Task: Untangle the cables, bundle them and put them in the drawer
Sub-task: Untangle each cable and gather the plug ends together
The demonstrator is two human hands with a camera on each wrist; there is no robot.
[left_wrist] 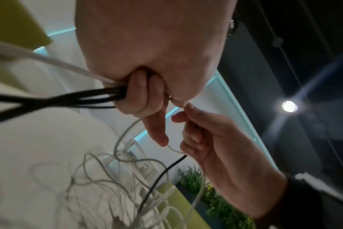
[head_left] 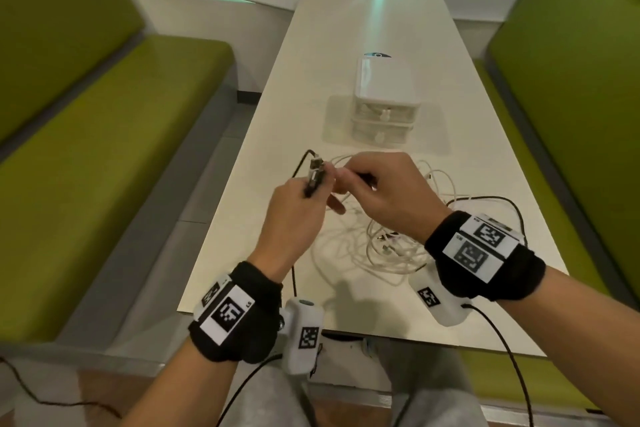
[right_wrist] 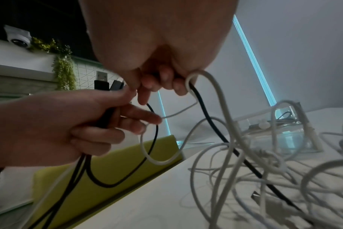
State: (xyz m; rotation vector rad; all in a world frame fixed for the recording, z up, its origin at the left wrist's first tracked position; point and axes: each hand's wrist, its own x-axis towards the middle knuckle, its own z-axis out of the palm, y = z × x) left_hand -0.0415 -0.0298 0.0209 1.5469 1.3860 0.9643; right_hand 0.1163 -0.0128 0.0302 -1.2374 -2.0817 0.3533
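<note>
A folded black cable (head_left: 313, 178) with its USB plugs pointing up is gripped in my left hand (head_left: 294, 204), above the table's left edge. The left wrist view shows several black strands (left_wrist: 68, 97) running into that fist (left_wrist: 139, 96). Just to its right, my right hand (head_left: 377, 191) pinches the same black cable (right_wrist: 207, 119), and a white loop (right_wrist: 215, 86) hangs from its fingers (right_wrist: 162, 80). Below both hands, a tangle of white cables (head_left: 391, 250) lies on the table. Behind them is a clear two-drawer box (head_left: 384, 94), both drawers pushed in.
The long white table (head_left: 346, 28) runs away from me, with green benches on the left (head_left: 104, 149) and right (head_left: 571, 114). A black lead (head_left: 498, 199) curls across the table's right side. The table's near-left corner is close under my left wrist.
</note>
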